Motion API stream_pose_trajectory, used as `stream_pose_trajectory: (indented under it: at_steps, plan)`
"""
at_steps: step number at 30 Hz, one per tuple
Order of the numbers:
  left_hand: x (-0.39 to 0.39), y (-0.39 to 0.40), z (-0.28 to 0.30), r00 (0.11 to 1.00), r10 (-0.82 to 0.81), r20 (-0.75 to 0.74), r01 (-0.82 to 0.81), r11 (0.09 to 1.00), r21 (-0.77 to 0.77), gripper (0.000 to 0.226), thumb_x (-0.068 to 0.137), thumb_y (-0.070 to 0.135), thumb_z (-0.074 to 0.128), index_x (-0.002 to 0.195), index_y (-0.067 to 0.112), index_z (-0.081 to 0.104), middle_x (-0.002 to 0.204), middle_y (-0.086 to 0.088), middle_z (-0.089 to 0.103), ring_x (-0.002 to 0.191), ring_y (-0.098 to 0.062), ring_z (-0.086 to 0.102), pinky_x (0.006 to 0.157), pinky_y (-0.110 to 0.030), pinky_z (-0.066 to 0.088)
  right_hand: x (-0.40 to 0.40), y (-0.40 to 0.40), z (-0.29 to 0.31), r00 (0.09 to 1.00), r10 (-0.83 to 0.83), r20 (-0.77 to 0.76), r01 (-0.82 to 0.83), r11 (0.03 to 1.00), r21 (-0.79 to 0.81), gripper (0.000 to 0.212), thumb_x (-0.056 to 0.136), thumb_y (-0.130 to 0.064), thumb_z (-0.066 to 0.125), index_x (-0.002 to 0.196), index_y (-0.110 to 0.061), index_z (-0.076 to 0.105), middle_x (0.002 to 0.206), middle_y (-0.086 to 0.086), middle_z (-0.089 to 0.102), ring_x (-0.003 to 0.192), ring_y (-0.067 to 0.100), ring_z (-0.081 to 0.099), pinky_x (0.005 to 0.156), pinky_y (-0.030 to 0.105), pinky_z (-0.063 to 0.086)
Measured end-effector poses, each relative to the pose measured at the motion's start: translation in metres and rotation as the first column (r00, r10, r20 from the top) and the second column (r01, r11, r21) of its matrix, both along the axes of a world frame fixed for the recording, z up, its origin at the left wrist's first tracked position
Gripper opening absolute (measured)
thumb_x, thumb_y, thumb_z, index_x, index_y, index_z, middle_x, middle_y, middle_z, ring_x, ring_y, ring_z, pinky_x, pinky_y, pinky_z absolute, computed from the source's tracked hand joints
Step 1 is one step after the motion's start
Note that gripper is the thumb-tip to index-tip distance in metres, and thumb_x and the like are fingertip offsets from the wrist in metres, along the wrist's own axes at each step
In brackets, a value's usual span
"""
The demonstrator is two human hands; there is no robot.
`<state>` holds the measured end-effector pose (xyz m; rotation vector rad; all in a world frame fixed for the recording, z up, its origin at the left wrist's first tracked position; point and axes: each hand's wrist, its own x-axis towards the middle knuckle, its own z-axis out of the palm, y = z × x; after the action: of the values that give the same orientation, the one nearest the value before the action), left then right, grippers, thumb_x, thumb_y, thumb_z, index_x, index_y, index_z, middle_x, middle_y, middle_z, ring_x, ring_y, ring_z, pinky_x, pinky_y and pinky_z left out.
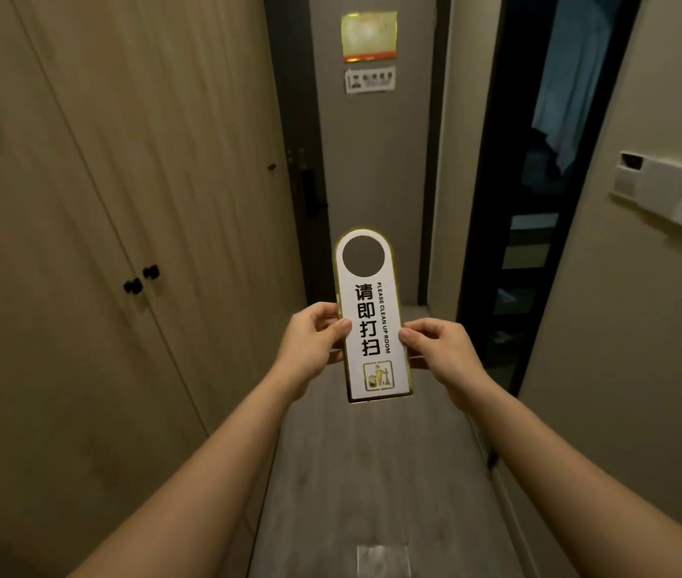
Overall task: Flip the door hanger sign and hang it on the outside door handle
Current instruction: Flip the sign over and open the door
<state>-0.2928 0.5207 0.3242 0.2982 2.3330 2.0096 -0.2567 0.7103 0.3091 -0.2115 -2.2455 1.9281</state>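
Holding the door hanger sign (370,323) upright at centre frame, round hole at the top, white face with black characters and "PLEASE CLEAN UP ROOM" turned toward the camera. Pinching its left edge with the left hand (314,344), fingers clamped on the card, thumb lying across the front. Gripping the right edge with the right hand (439,348), fingers likewise closed on it. Hovering over the grey floor (372,473), well short of the grey door (376,160) in the upper middle. Showing a dark lock and handle (310,194) at the door's left edge, probably, though too dim to be sure. Flanking on the left, wardrobe doors (80,202) with two black knobs.
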Motion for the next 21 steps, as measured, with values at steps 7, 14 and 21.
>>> stream_pose_trajectory:
  at_steps: [7,14,21]
  plan:
    - [-0.013,0.042,0.020,0.999,0.017,-0.037,-0.016,1.000,0.022,0.012,0.096,0.013,0.060,0.107,0.014,0.064,0.102,-0.006,0.077,0.093,-0.022,0.075,0.073,-0.038,0.060,-0.022,0.046,0.020,0.998,0.041,-0.056,-0.041,0.999,0.014,0.015,0.095,-0.017,0.060,0.098,-0.007,0.071,0.088,0.002,0.076,0.080,0.014,0.074,0.064,0.024,0.057]
    - [-0.055,0.057,0.030,0.998,0.030,-0.046,-0.029,0.999,0.019,0.011,0.097,0.014,0.059,0.107,0.012,0.063,0.098,-0.003,0.077,0.082,-0.013,0.074,0.059,-0.023,0.053,-0.070,0.062,0.027,0.995,0.079,-0.057,-0.078,0.997,0.020,0.015,0.096,-0.016,0.059,0.097,-0.007,0.071,0.089,0.004,0.076,0.082,0.016,0.073,0.064,0.025,0.057]
    - [-0.147,0.047,0.025,0.998,0.030,-0.051,-0.029,0.999,0.033,0.010,0.097,0.016,0.059,0.106,0.015,0.063,0.098,0.000,0.077,0.083,-0.011,0.074,0.058,-0.019,0.053,-0.166,0.053,0.022,0.996,0.072,-0.051,-0.070,0.997,0.031,0.014,0.095,-0.017,0.061,0.098,-0.007,0.070,0.090,0.004,0.076,0.083,0.017,0.074,0.063,0.025,0.056]
